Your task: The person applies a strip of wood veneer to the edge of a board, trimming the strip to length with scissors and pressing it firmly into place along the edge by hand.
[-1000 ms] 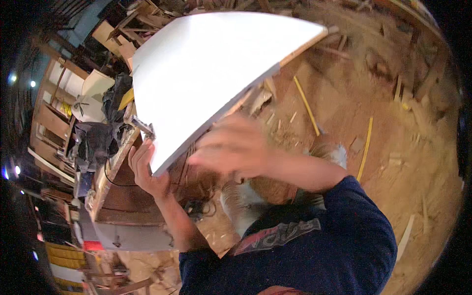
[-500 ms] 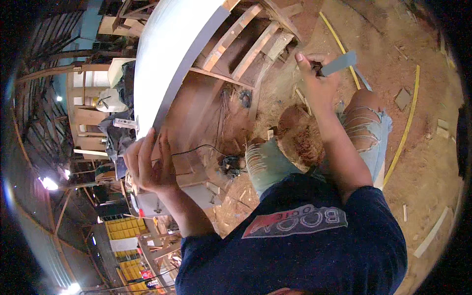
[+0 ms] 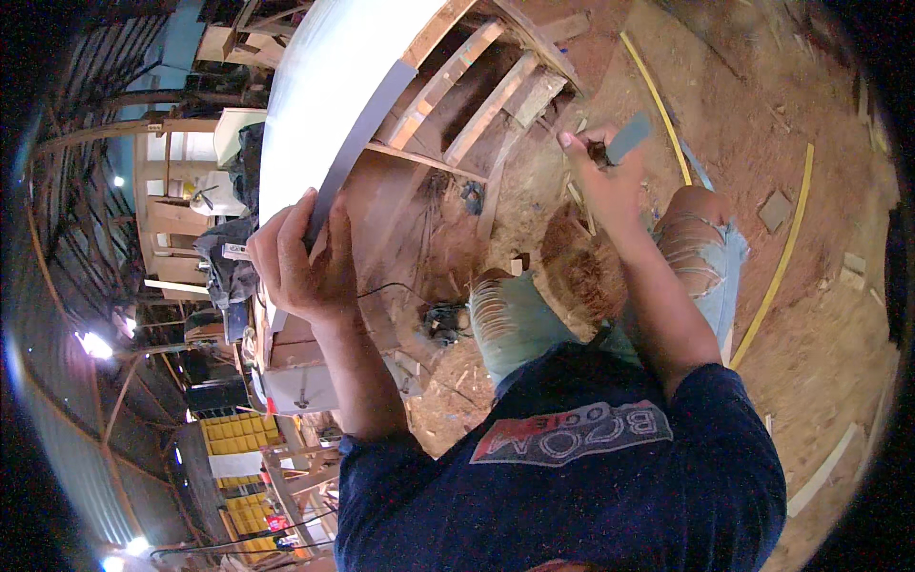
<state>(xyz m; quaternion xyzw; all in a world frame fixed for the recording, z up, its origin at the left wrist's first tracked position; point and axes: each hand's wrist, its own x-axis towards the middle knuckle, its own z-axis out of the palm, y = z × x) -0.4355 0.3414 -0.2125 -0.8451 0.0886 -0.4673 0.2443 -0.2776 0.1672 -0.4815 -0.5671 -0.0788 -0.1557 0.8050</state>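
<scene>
A long, thin, dark grey strip lies along the curved edge of a white panel. My left hand is closed around the strip's lower part, thumb on one side and fingers on the other. Beyond the strip's far end shows bare wood edge. To the right, away from the panel, my right hand is raised and closed on a short, flat grey piece that sticks out past the fingers. What kind of piece this is cannot be made out.
Wooden slats form an open frame beside the panel. A black cable trails below it. Yellow strips and a wood offcut lie on the dusty floor. Yellow crates stand at lower left.
The grey strip's far end has shifted back toward me, baring more wood edge. My left hand has risen slightly and wraps further around it. My right hand has moved a little left.
</scene>
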